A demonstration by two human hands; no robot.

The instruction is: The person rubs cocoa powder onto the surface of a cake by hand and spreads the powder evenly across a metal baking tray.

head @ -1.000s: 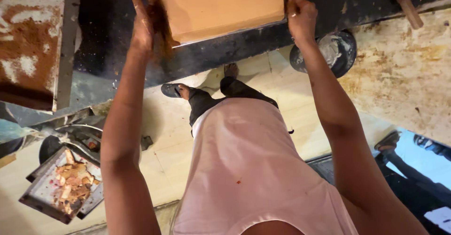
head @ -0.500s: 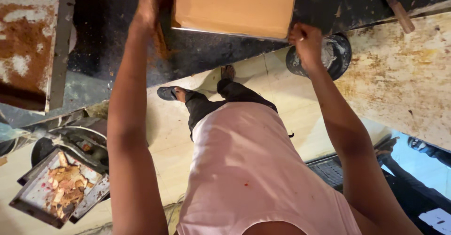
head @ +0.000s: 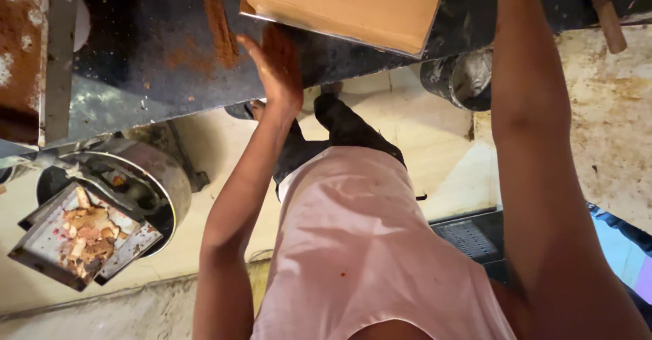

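**Left palm spread at the tray's near edge**

While the left arm is stretched forward, the left hand (head: 277,65) is held open, fingers spread, against the dark worktop (head: 156,48) just beneath the metal tray (head: 343,4) of orange-brown powder. The right arm is raised beside the tray; its hand is cut off by the frame, so its grip cannot be told.

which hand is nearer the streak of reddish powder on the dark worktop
Left. The left hand lies open on the dark worktop just beside the powder streak. The right hand is out of frame past the tray, on its far side.
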